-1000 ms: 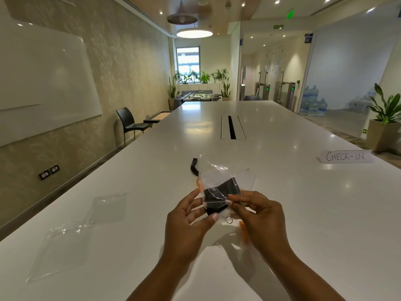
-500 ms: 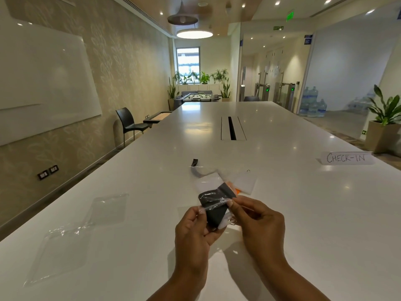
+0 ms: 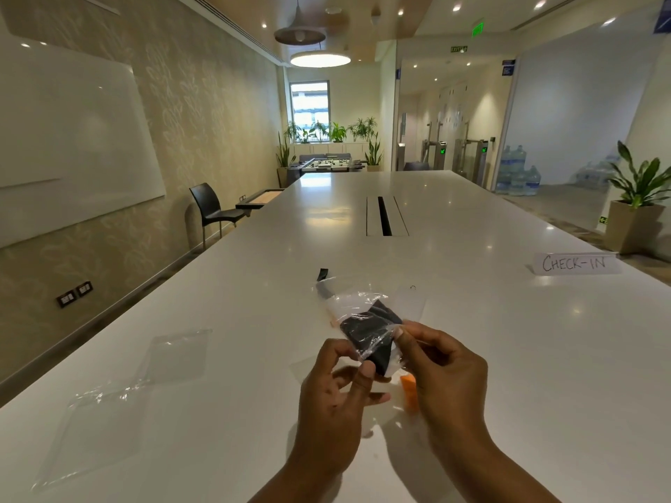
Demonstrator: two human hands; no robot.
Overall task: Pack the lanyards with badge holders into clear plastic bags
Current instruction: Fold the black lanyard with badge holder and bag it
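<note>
A small clear plastic bag [image 3: 354,303] with a folded black lanyard [image 3: 366,330] inside is held above the white table [image 3: 508,357]. My left hand [image 3: 337,397] pinches the bag's lower edge with thumb and fingers. My right hand [image 3: 443,364] grips the bag from the right side. An orange piece [image 3: 408,388] shows just under my right hand. Behind the bag, another black lanyard strap [image 3: 322,275] lies on the table beside a clear badge holder [image 3: 412,303].
Two empty clear plastic bags [image 3: 178,353] lie flat on the table at the left, one nearer me [image 3: 98,426]. A white "CHECK-IN" sign [image 3: 573,263] stands at the right. A cable slot [image 3: 384,216] runs down the table's middle. A black chair [image 3: 212,208] stands by the left wall.
The bag with the lanyard has come down and been crumpled tighter between my hands. My left hand shifted from open under the bag to pinching its lower edge.
</note>
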